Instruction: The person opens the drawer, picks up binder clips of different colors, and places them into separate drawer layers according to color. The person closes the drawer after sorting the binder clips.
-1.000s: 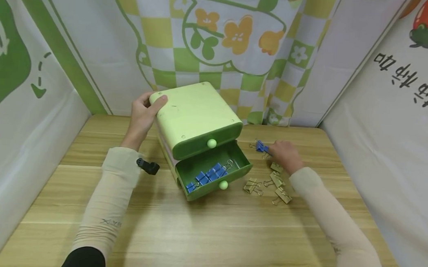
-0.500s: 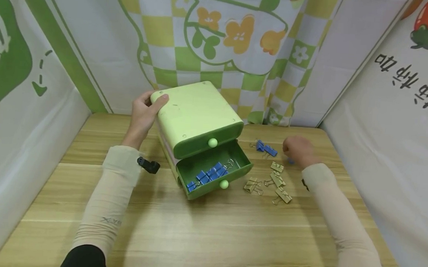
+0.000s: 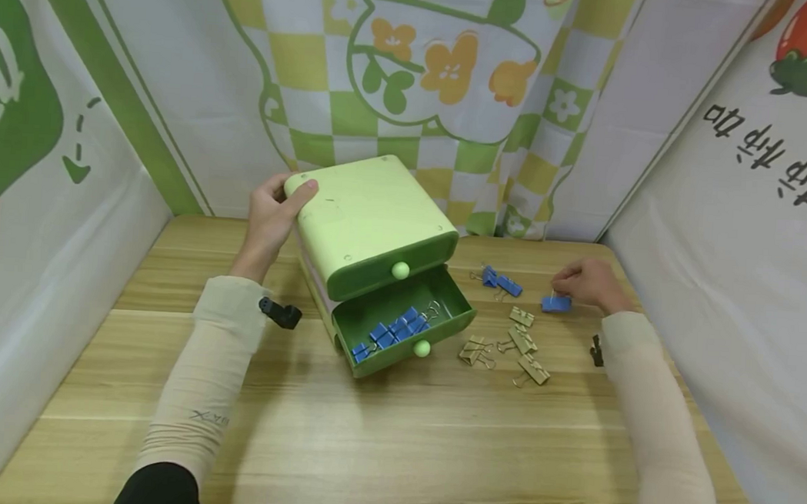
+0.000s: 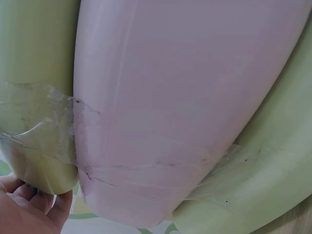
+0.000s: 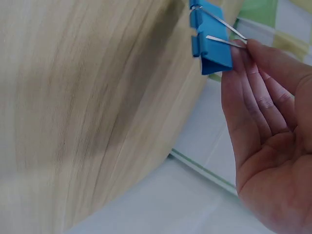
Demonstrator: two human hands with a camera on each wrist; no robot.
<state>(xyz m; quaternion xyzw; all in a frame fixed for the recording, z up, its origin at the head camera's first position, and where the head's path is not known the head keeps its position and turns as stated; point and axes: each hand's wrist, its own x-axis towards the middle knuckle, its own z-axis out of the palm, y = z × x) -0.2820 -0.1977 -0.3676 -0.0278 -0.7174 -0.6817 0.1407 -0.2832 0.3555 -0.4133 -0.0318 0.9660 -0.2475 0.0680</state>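
My right hand [image 3: 590,283] pinches a blue binder clip [image 3: 556,304] by its wire handle, thumb against fingertips. In the right wrist view that clip [image 5: 212,36] shows above the wood, its handles toward the fingers. My left hand [image 3: 270,217] grips the back left corner of a light green drawer box [image 3: 371,211], thumb on top. Its lower drawer [image 3: 450,328] is pulled out and holds several blue binder clips [image 3: 395,330]. In the left wrist view, clear tape crosses the box's pink middle section [image 4: 161,107], and the hand's fingers [image 4: 58,209] curl at a green edge.
Two blue binder clips [image 3: 499,279] lie on the wooden table [image 3: 391,452], right of the box. Several gold binder clips [image 3: 523,338] are scattered in front of them. The upper drawer [image 3: 381,272] is closed. A patterned curtain [image 3: 444,154] hangs behind.
My right hand has moved right from beside the two blue clips, bringing a blue binder clip with it. My left hand and the drawer box stay in place.
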